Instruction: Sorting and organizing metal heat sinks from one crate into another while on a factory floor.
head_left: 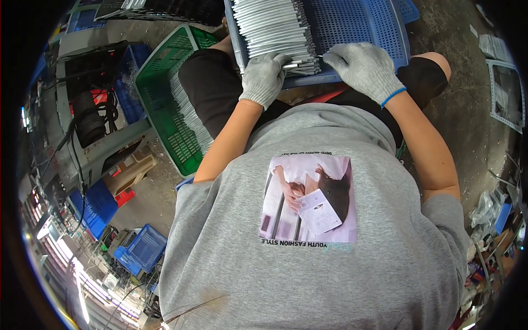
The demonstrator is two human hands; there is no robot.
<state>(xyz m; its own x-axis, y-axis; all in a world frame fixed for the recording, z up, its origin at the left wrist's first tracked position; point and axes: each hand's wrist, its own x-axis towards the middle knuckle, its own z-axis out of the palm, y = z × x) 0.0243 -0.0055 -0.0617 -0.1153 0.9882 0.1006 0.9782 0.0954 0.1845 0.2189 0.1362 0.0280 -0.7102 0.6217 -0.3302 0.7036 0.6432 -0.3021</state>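
A blue perforated plastic crate (363,27) rests on my lap, holding a row of thin silvery metal strips (272,27) stacked side by side. My left hand (264,77), in a grey knit glove, presses against the near end of the stack and pinches the nearest strips. My right hand (366,69), also in a grey glove with a blue cuff, rests on the crate's floor just right of the stack, fingertips touching the end of the same strips. I am seated, in a grey printed shirt and black shorts.
A green plastic crate (159,88) with more metal strips stands at my left. Beyond it are blue crates (137,247), a machine with black cables (91,110) and a cardboard box. Bare concrete floor lies to the right, with a metal bracket (506,93) and scraps.
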